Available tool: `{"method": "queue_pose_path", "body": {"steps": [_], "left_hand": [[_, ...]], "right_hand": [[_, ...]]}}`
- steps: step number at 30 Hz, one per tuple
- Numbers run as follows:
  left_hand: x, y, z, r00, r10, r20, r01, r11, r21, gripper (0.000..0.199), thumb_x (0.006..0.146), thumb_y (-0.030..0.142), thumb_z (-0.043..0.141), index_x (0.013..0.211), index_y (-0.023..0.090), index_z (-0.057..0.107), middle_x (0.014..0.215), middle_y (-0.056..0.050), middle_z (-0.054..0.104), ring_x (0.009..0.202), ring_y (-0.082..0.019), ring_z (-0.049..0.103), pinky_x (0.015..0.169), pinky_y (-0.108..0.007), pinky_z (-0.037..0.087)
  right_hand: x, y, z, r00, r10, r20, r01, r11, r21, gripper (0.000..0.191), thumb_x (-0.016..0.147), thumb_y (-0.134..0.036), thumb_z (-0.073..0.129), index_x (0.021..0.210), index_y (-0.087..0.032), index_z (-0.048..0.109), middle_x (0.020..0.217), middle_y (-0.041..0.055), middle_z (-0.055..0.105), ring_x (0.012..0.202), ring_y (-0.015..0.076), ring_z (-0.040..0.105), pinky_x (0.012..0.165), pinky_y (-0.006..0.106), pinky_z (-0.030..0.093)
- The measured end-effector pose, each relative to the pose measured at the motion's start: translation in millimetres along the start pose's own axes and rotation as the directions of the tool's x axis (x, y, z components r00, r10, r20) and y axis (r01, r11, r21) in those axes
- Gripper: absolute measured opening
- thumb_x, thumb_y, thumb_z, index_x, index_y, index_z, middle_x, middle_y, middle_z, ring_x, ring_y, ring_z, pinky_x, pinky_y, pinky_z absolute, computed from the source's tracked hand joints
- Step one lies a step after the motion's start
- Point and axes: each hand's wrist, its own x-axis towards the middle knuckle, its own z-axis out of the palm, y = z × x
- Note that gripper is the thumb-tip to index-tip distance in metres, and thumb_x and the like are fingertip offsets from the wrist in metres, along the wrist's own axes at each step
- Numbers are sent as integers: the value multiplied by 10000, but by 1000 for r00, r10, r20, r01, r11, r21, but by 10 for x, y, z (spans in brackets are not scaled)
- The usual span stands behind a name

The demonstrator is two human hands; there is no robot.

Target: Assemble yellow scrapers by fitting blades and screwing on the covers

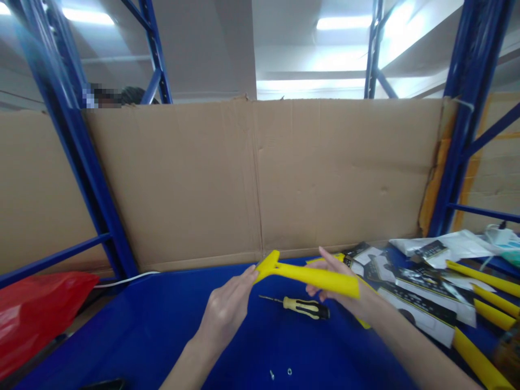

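Observation:
My left hand [229, 306] is closed on the forked end of a yellow plastic tool with a long, rounded handle [320, 280]. That tool is held above the blue tabletop, its handle pointing right. Behind the handle is my right hand [335, 276], fingers apart and partly hidden by it; whether they touch it I cannot tell. Below the tool lies a screwdriver [304, 307] with a cream and black grip, its tip to the left. Closer to me are a small screw [272, 374] and a nut [290, 371].
Black-and-white printed packages [418, 311] are piled at the right, with several yellow handles [479, 357] beside them. A cardboard wall [260, 179] rises behind the blue table [162, 325]. Blue rack posts [463, 124] flank it. A red plastic bag [40, 314] lies at left.

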Motion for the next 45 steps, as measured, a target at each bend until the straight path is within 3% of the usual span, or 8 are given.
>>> {"method": "queue_pose_path", "body": {"steps": [2,4,9,15,20,32,39,45], "left_hand": [[-17,58,26,968,250,13,-250,968,-10,352,840,27,449,1102,164,640,1109,-122,688,956,-177,683,788,-252,560],[-24,118,65,929,369,35,-368,929,-18,380,843,10,434,1163,140,592,1146,-161,665,975,-181,673,764,-255,563],[52,271,53,970,-173,169,170,985,37,336,806,243,618,1127,150,589,1016,-121,686,905,-218,653,708,-318,550],[122,477,-32,404,-168,899,546,833,-90,233,601,307,797,801,219,718,818,4,626,795,-165,571,707,-251,447],[85,551,33,323,-91,942,600,789,-129,50,668,182,735,698,222,729,795,10,578,845,-155,523,740,-227,389],[67,605,68,366,-71,928,621,761,-187,100,669,136,721,724,219,725,810,8,600,811,-148,533,719,-228,404],[168,397,69,861,-332,385,478,788,-388,64,792,181,628,751,194,675,804,-13,623,769,-142,574,714,-262,453],[99,362,190,984,-169,52,176,920,-351,143,817,130,591,777,202,708,815,-43,625,778,-154,572,675,-273,490]], "right_hand": [[-36,-75,-19,895,161,416,-299,908,292,507,864,-581,332,1001,-154,568,712,67,663,555,190,639,494,308,505],[-76,-110,43,858,128,498,-350,854,384,360,768,-455,596,985,-175,531,735,20,650,493,129,607,465,247,498],[-47,-51,202,976,179,126,-201,961,188,116,804,-206,576,787,-188,462,613,-58,545,351,41,483,309,142,346],[20,-8,184,981,192,21,-193,975,110,141,842,-145,509,753,-199,414,615,-65,541,338,41,504,292,136,366],[-7,1,278,986,164,41,-168,980,104,148,835,-145,498,747,-202,394,608,-69,529,333,41,509,280,131,351],[-7,74,369,988,141,57,-146,986,79,124,807,-203,556,860,-184,446,610,-64,529,342,53,489,285,147,347],[-94,-13,467,977,112,181,-118,993,22,80,808,-200,520,878,-162,513,621,-55,522,347,45,480,288,134,350],[-214,-139,581,955,85,283,-105,993,56,124,794,-195,496,913,-163,512,649,-45,555,351,44,492,291,127,353]]}}
